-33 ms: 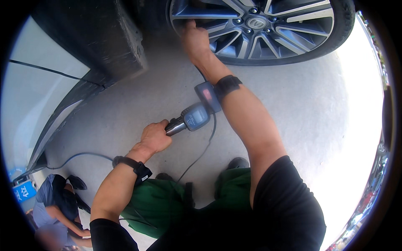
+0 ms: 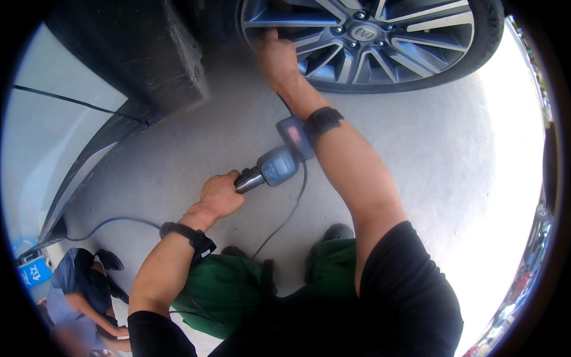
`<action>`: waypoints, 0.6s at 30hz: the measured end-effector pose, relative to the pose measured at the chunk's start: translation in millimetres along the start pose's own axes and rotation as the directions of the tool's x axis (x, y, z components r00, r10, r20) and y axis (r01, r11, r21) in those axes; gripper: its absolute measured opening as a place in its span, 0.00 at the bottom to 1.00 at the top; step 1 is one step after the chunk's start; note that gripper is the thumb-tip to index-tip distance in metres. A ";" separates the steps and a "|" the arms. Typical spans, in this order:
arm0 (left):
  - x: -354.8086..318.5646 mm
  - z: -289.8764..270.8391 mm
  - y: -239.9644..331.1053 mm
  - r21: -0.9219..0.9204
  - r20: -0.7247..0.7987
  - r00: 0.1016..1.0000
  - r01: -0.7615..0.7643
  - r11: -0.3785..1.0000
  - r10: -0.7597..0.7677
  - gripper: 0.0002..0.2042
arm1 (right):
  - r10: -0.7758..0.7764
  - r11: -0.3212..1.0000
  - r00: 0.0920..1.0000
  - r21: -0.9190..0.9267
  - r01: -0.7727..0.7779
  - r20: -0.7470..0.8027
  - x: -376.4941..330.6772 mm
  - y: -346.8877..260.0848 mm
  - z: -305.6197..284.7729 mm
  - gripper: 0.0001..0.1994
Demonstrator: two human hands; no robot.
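My left hand [image 2: 221, 196] is closed round the metal handle of a tire inflator [image 2: 279, 166], whose dark blue gauge head has a small screen. Up by the left edge of the alloy wheel [image 2: 364, 33], my right hand [image 2: 278, 58] has its fingers curled at the rim, pinched together. What lies between those fingertips is hidden in the shadow. A dark hose [image 2: 285, 105] shows beside that wrist, running toward the hand. Next to my right wristband [image 2: 323, 122] is a dark box [image 2: 295, 138] with a reddish window, close to the gauge head.
The car's pale body panel [image 2: 53, 119] and dark lower trim [image 2: 128, 47] fill the left. A thin cable [image 2: 295, 205] hangs from the dark box toward my legs. A blue hose [image 2: 119, 219] crosses the concrete floor. At lower left another person [image 2: 83, 297] bends near a blue box [image 2: 35, 272].
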State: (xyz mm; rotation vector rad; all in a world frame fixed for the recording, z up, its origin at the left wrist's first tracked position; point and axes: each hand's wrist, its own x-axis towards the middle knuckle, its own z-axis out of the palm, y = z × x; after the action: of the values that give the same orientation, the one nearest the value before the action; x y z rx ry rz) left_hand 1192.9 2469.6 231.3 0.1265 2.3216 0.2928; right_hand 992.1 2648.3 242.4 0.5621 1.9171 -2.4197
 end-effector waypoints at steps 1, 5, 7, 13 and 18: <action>0.1 -0.1 -0.1 -0.001 0.001 1.000 0.000 1.000 0.000 0.20 | -0.001 1.000 1.000 0.001 0.001 -0.001 1.8 1.2 -0.5 0.28; -0.2 1.1 -0.3 -0.006 -0.006 1.000 -0.010 1.000 0.010 0.20 | 0.019 1.000 1.000 -0.012 -0.019 0.009 4.6 1.9 -2.0 0.29; -0.4 0.4 0.0 -0.004 -0.003 1.000 -0.005 1.000 0.005 0.20 | 0.030 1.000 0.999 -0.004 -0.030 0.018 4.0 1.5 -1.5 0.29; -0.3 0.1 0.6 0.000 -0.001 1.000 -0.002 1.000 0.002 0.19 | -0.010 0.986 1.000 0.166 0.012 -0.009 5.6 4.3 2.4 0.21; -0.6 0.5 -0.1 -0.012 -0.010 1.000 -0.003 1.000 0.003 0.19 | -0.038 0.993 0.999 0.109 0.034 0.033 22.1 21.5 1.1 0.20</action>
State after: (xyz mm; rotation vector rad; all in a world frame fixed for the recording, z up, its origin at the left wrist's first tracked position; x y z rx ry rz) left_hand 1193.6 2469.4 231.4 0.1224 2.3295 0.3100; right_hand 975.8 2646.7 216.2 0.4885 1.8070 -2.5501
